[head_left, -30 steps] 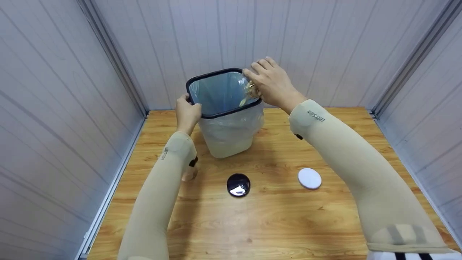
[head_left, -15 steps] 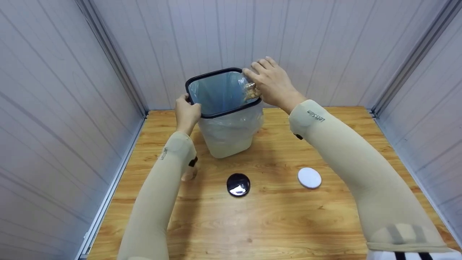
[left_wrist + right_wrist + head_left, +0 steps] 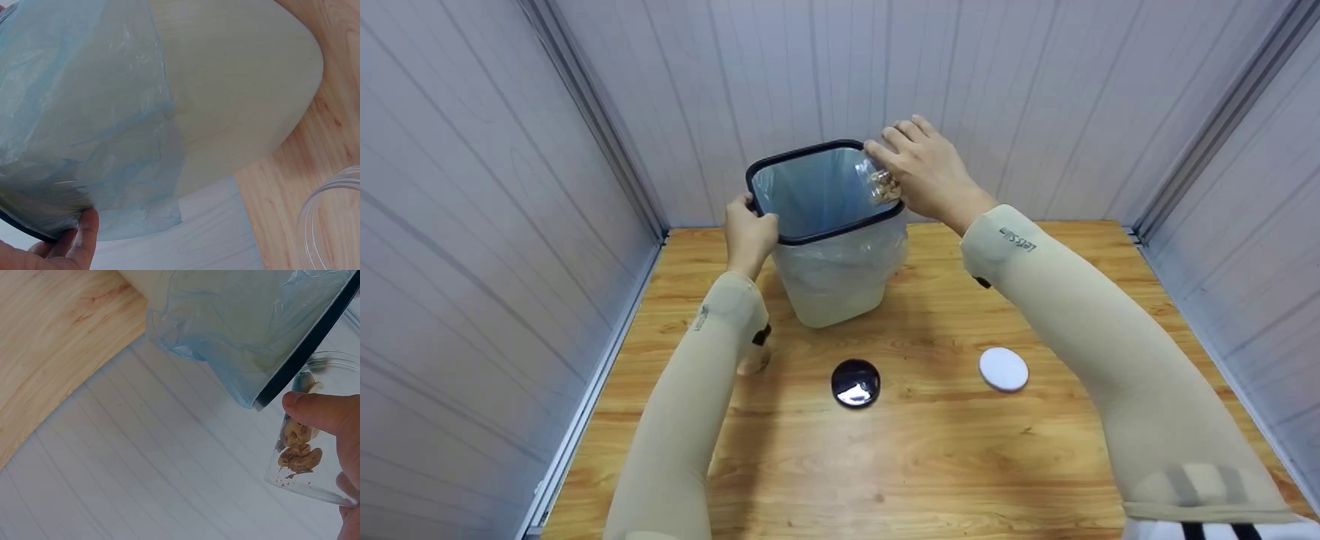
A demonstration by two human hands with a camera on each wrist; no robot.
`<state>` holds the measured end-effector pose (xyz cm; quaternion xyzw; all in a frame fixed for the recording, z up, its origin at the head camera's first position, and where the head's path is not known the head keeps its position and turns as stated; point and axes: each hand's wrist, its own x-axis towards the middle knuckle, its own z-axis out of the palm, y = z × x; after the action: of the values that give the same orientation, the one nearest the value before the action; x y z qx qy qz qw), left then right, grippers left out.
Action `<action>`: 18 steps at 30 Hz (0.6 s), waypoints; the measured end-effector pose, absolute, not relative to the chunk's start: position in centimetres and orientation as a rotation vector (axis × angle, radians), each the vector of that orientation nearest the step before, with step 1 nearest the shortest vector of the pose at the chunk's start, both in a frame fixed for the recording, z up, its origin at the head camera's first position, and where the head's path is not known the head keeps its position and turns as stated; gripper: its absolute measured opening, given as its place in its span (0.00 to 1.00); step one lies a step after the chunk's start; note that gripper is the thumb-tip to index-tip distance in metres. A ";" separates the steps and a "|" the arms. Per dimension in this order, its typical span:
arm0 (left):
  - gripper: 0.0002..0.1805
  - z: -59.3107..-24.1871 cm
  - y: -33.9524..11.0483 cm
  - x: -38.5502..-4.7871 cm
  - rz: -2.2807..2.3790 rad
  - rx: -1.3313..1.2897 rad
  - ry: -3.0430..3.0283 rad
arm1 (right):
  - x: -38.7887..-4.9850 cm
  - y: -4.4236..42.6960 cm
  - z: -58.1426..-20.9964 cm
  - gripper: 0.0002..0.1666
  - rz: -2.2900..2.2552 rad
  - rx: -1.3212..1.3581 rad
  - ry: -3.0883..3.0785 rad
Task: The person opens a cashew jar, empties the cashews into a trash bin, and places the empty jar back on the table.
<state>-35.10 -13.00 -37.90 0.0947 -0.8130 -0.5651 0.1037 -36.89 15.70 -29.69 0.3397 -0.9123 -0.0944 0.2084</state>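
A pale trash bin (image 3: 840, 307), lined with a thin bluish plastic bag (image 3: 112, 112), leans towards me with its black rim (image 3: 840, 234) facing up. My left hand (image 3: 748, 236) grips that rim at its left side, thumb over the bag. At the opposite side, my right hand (image 3: 930, 172) holds a clear jar (image 3: 323, 488), tilted with its mouth over the bin's opening. Several brown, walnut-like nut pieces (image 3: 301, 458) lie inside the jar. Most of the jar is hidden behind my right hand in the head view. The bottom of the bin's inside is hidden.
On the wooden floor (image 3: 877, 465) lie a glossy black round lid (image 3: 856, 383) and a white round lid (image 3: 1003, 369). Another clear container (image 3: 754, 361) stands beside my left wrist, partly covered by the sleeve. Pale panel walls (image 3: 840, 67) rise behind and on both sides.
A second ago pale pieces were dropping from the jar's mouth into the bin; now nut pieces show at the mouth and none are seen falling. Both hands have hardly moved.
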 end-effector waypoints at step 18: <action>0.36 -38.1 -13.1 -35.1 -1.670 0.284 -2.407 | -36.6 15.6 -29.7 0.37 -0.346 1.008 -2.458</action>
<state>-35.08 -13.08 -38.06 0.0959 -0.8137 -0.5647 0.0989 -36.57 15.62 -29.69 0.3662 -0.8931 -0.1258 0.2289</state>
